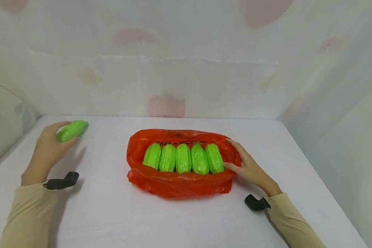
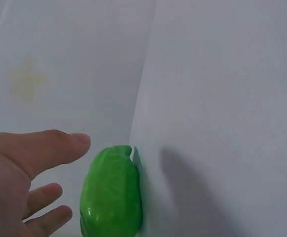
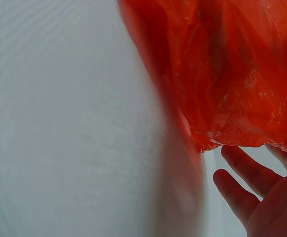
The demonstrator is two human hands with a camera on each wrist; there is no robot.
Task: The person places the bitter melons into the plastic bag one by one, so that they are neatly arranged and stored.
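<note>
A glossy green, ribbed fruit with a small pointed tip lies near the back left of the white table. My left hand reaches around it from above, thumb and fingers spread. In the left wrist view, the thumb is straight and a gap shows between it and the fruit. In the middle stands a red plastic bag, mouth spread wide, with a row of several similar green fruits inside. At its right end, my right hand touches the rim with extended fingers. The right wrist view shows fingertips just below the bag's edge.
The table is covered in white cloth. A pale curtain with faded pink patches hangs along its back edge, and white sheeting rises at the sides. Black camera mounts stick out from both wrists.
</note>
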